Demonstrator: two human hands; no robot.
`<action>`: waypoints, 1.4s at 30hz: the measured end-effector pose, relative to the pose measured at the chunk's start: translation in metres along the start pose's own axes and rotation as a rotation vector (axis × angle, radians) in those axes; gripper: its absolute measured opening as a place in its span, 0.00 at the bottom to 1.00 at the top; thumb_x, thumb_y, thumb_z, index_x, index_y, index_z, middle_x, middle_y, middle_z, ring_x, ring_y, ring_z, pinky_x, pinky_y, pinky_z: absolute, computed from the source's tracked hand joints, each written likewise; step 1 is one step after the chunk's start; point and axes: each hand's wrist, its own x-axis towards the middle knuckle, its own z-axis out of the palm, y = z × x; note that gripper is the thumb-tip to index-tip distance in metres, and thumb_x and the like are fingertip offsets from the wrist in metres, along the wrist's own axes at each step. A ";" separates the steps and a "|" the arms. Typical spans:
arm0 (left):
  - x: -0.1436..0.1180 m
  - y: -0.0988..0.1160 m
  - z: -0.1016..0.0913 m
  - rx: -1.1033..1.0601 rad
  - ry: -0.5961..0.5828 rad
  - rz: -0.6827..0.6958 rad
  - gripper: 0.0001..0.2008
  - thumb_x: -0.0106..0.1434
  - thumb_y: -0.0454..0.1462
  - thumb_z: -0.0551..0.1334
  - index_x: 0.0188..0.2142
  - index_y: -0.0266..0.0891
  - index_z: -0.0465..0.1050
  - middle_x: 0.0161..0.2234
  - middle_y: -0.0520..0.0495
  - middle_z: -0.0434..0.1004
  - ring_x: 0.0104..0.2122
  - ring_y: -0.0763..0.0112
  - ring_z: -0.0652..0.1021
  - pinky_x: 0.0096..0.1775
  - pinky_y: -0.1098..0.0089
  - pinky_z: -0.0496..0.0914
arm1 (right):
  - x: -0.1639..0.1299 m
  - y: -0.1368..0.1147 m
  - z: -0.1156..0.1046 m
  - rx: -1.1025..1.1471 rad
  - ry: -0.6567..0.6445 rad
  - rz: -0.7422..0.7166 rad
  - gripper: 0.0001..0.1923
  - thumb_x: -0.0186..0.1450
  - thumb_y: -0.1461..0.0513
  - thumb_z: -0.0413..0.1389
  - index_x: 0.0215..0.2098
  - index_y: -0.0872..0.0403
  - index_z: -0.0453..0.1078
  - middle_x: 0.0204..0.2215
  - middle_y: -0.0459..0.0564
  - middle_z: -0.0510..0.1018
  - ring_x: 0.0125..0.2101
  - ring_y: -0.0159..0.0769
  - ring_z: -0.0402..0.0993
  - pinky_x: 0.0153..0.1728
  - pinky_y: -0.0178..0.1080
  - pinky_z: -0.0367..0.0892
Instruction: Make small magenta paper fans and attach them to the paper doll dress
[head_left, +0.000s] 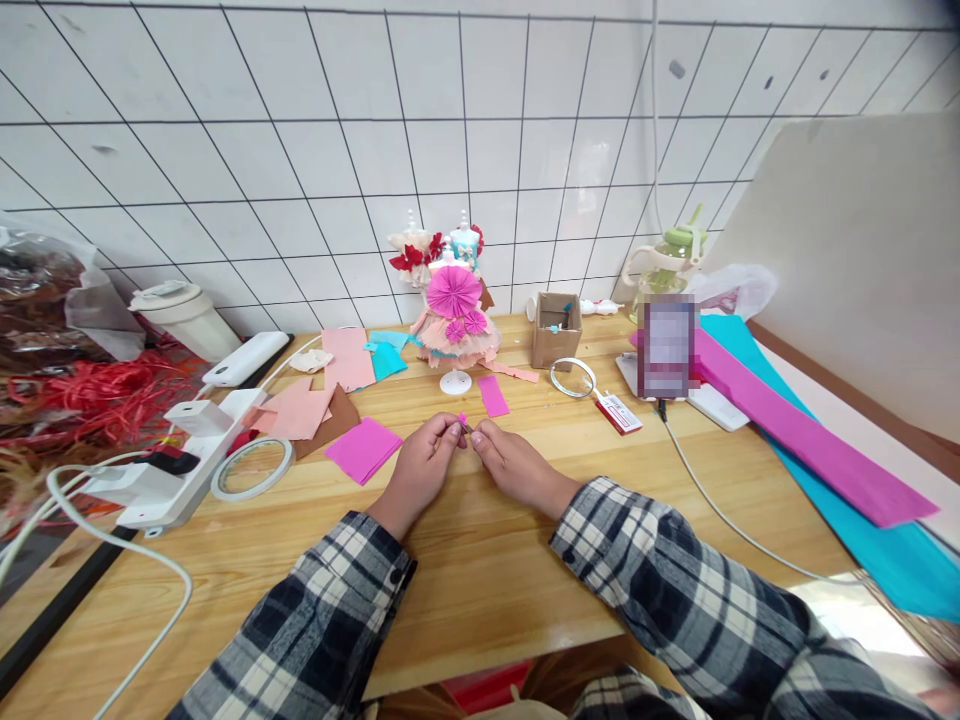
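Both hands meet just in front of paper doll [454, 312]: left hand [421, 462] & right hand [510, 462] pinch tiny pink paper scrap [463, 420] at fingertips, wrists braced on counter [480, 580] for fine control.

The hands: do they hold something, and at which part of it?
Both hands, left hand and right hand, pinch a tiny magenta paper piece between fingertips, at its lower end.

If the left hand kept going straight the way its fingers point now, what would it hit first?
The left hand points up and right, and it already meets the right hand's fingertips at the tiny pink paper piece pinched between them. Beyond that, probably the small pink paper rectangle on the table, though depth is unclear.
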 end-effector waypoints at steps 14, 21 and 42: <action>0.001 -0.004 -0.001 -0.188 -0.079 -0.022 0.12 0.64 0.44 0.54 0.34 0.39 0.71 0.32 0.48 0.74 0.35 0.66 0.74 0.40 0.69 0.67 | 0.003 0.000 -0.002 0.132 0.041 -0.037 0.15 0.70 0.53 0.40 0.37 0.53 0.64 0.27 0.44 0.69 0.29 0.31 0.65 0.31 0.33 0.58; 0.002 -0.007 -0.002 -0.225 -0.080 -0.048 0.13 0.63 0.45 0.56 0.34 0.39 0.71 0.33 0.47 0.75 0.36 0.66 0.74 0.41 0.68 0.67 | 0.004 -0.003 -0.007 0.198 0.011 -0.031 0.15 0.70 0.54 0.42 0.34 0.53 0.64 0.23 0.43 0.66 0.28 0.31 0.66 0.30 0.33 0.60; 0.008 -0.022 -0.006 -0.241 0.022 -0.138 0.18 0.62 0.49 0.55 0.39 0.38 0.73 0.33 0.47 0.76 0.37 0.65 0.74 0.45 0.65 0.66 | 0.006 0.004 -0.001 0.470 -0.005 0.126 0.17 0.67 0.50 0.45 0.29 0.52 0.61 0.18 0.40 0.59 0.18 0.27 0.57 0.18 0.30 0.57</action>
